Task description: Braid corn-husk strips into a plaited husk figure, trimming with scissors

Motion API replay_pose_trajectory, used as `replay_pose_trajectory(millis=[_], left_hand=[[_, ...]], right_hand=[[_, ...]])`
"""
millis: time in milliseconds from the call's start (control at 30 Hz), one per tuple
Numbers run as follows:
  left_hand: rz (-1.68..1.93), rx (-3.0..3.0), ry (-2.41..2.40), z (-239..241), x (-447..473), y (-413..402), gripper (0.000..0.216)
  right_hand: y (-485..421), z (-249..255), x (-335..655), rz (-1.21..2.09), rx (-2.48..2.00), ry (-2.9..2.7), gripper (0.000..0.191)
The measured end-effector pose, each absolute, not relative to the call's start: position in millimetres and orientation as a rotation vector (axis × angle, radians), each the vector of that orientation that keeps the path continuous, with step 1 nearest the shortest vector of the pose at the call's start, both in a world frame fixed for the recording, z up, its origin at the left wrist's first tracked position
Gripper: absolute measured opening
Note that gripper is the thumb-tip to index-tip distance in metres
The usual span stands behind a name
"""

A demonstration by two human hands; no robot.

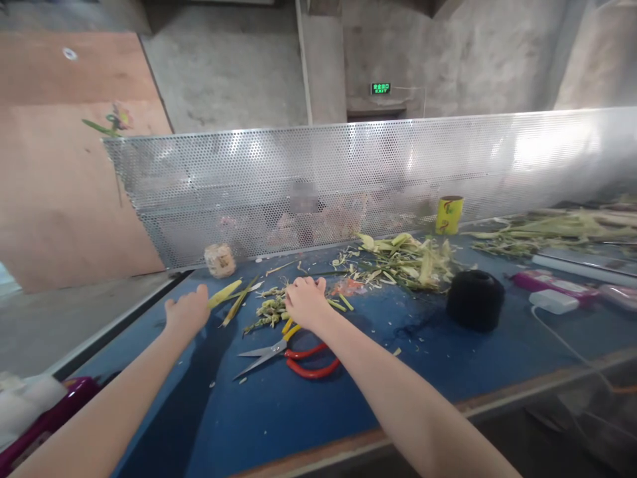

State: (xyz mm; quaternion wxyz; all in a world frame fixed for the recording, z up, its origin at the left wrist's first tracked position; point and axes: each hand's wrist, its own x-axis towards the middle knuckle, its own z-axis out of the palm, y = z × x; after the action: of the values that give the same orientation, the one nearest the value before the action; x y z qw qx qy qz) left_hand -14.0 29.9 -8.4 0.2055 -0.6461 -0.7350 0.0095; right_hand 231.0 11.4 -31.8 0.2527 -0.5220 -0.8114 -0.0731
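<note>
On the left, my left hand (189, 309) is closed on one end of a yellow-green leaf strip (225, 293), whose other end points to the right. My right hand (304, 304) lies at the middle of the table with curled fingers, over a cluster of small green plant pieces (271, 311). Its fingertips are partly hidden, so what they grip is unclear. Another narrow leaf strip (237, 304) rests between the two hands. Just below my right hand are scissors (283, 345) with red and yellow handles, their blades apart and pointing left.
A heap of pale leaves (408, 262), a black thread spool (476, 300) and a yellow roll (448, 215) stand toward the right of the blue table (279, 418). A light bundled ball (219, 259) sits at back left. Perforated metal panel (323, 159) runs behind. A white cable (562, 342) trails at right.
</note>
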Motion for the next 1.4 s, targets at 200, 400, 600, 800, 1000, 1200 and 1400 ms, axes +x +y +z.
replay_pose_trajectory(millis=[200,400,600,800,1000,1200,1400], left_hand=[[-0.062,-1.788,-2.109,-13,3,29,0.031],[-0.290,-1.724,-1.987,-13,12,18,0.037],[-0.414,-1.706,-1.844,-5,21,6,0.038],[-0.317,-1.863,-1.812,-7,36,13,0.041],[-0.363,-1.876,-1.755,-4,41,11,0.041],[-0.295,-1.900,-1.734,-9,41,13,0.042],[-0.229,-1.925,-1.797,-13,40,8,0.043]], right_hand=[[14,-28,239,-0.145,-1.512,-2.201,0.023],[12,-24,240,-0.122,-1.503,-2.264,0.025],[-3,0,248,-0.024,-1.468,-2.460,0.030],[-39,0,263,0.143,-1.583,-2.647,0.049],[-39,-19,277,-0.058,-1.341,-2.686,0.060],[-38,-19,274,-0.233,-1.183,-2.865,0.031],[-38,-8,281,-0.385,-1.431,-2.746,0.035]])
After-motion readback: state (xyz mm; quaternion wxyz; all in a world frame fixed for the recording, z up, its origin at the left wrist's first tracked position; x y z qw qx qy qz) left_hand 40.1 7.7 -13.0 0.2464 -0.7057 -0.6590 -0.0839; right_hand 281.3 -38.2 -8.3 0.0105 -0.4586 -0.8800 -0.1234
